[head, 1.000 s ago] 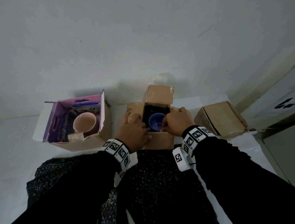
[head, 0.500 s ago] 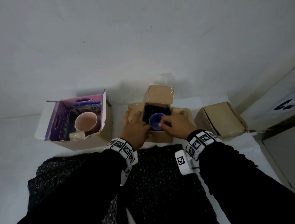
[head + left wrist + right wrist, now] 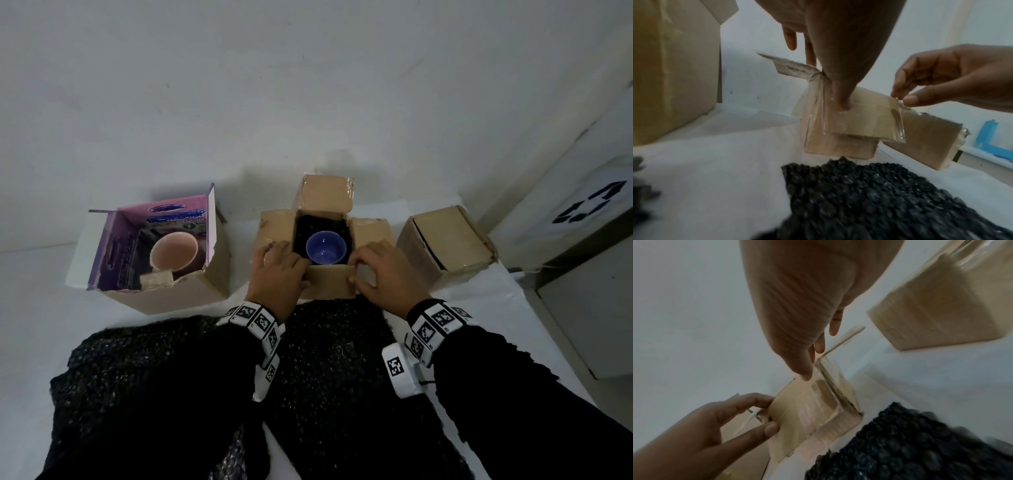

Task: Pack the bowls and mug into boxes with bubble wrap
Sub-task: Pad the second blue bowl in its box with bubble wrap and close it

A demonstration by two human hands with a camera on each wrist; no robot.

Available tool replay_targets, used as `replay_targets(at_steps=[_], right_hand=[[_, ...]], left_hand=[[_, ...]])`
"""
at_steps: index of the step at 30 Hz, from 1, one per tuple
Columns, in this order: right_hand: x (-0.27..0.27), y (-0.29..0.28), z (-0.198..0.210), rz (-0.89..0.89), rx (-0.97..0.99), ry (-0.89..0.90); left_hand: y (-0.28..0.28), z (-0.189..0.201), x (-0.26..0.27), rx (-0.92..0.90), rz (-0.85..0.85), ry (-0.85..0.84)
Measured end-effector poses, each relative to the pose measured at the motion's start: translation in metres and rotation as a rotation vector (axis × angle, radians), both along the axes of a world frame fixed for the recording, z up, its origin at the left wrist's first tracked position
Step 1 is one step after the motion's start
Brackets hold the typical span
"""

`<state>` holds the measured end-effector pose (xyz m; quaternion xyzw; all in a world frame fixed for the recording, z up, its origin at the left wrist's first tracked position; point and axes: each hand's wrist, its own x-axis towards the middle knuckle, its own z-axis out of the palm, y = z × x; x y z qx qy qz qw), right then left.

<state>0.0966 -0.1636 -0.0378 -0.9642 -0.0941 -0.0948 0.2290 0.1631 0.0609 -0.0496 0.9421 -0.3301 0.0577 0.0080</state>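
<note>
A blue bowl sits upright in the open middle cardboard box, on black bubble wrap lining. My left hand and right hand each pinch one end of the box's near flap, which is raised towards the bowl. In the left wrist view my left thumb presses the taped flap while the right hand pinches its corner. In the right wrist view the left hand pinches the flap. A pink mug stands in the purple-lined box on the left.
A closed cardboard box stands at the right. A large black bubble wrap sheet covers the white surface under my forearms. The wall rises just behind the boxes. A white bin with a recycling mark is at the far right.
Both hands drew back from the bowl's rim inside the box to the near flap and took hold of it. The bowl now sits free in the box.
</note>
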Motion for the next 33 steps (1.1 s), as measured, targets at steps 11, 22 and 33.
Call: replay_targets(at_steps=[11, 22, 33], right_hand=[[-0.124, 0.024, -0.047, -0.093, -0.239, 0.596], [-0.126, 0.030, -0.003, -0.074, 0.292, 0.303], [-0.102, 0.038, 0.039, -0.074, 0.353, 0.469]], left_hand=[[0.014, -0.011, -0.076, -0.167, -0.215, 0.047], [0.008, -0.005, -0.097, 0.043, -0.370, 0.236], [0.005, 0.056, -0.080, -0.247, -0.265, 0.392]])
